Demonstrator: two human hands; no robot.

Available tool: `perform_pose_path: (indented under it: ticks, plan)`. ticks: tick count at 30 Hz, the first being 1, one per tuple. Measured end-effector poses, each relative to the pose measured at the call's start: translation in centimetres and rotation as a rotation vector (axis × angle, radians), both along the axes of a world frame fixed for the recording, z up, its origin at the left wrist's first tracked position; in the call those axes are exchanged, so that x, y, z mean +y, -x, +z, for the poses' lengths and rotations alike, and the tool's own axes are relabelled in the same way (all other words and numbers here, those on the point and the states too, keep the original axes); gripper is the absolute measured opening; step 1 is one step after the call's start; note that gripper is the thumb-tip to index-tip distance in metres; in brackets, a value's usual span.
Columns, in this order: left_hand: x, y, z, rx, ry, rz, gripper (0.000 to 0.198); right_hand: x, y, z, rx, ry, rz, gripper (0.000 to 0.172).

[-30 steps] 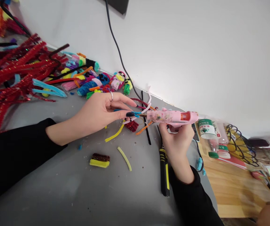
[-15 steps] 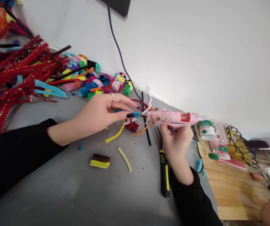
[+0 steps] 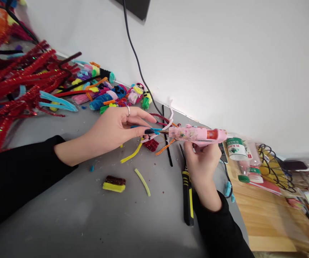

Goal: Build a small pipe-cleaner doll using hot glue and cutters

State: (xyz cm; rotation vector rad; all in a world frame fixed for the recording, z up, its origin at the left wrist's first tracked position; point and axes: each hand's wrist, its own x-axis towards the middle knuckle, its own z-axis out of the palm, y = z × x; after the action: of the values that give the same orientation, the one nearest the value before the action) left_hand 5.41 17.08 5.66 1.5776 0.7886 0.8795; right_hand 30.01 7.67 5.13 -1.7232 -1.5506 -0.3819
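My right hand [image 3: 201, 161] is wrapped around the grip of the pink glue gun [image 3: 197, 134], which sits level above the tabletop [image 3: 89, 215] with its nozzle pointing left. The nozzle tip meets a small blue pipe-cleaner piece [image 3: 156, 130] that my left hand [image 3: 113, 127] pinches between thumb and fingertips, so both hands are closed on their things and nearly meet at that spot. Just under the pinch lie a red glittery scrap [image 3: 151, 144], a yellow strip [image 3: 131, 154] and an orange strip [image 3: 165, 146]. Nearer to me on the grey surface I see a second short yellow piece [image 3: 143, 181] and a little yellow-and-brown block [image 3: 113, 183]. Black-and-yellow pliers [image 3: 188, 197] lie beside my right wrist. Off to the left, a heap of red tinsel stems [image 3: 14, 89]; behind my left hand, a row of small colourful figures [image 3: 116, 93] against the wall. To the right, a green-labelled bottle [image 3: 236, 148] lies on a wooden board [image 3: 272, 222].
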Motion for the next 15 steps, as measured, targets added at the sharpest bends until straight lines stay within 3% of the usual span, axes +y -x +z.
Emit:
perform_pose_path:
  ticks: [15]
  plan:
    - [-0.24, 0.1, 0.64, 0.015, -0.001, -0.009, 0.029, 0.11, -0.49, 0.31, 0.043, 0.006, -0.05, 0.016]
